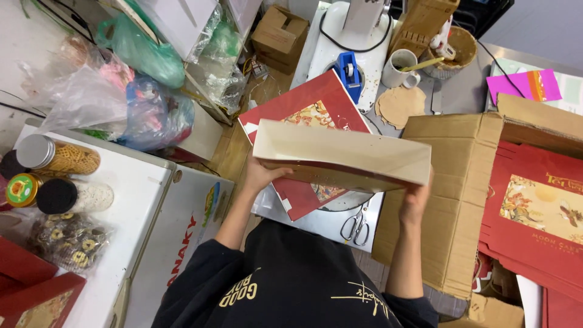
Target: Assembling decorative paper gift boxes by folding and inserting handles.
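Both hands grip the half-folded cream box (342, 156) — left hand (260, 174) at one end, right hand (415, 200) at the other. It hangs above the red flat sheet (303, 112) and scissors (356, 228) — near the worktop's front edge.

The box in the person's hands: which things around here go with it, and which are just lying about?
In hand:
folded gift box, held by left hand and right hand
flat red box sheet beneath it
stack of red sheets in the cardboard carton

Lying about:
scissors
tape dispenser
white mug
snack jars
plastic bags
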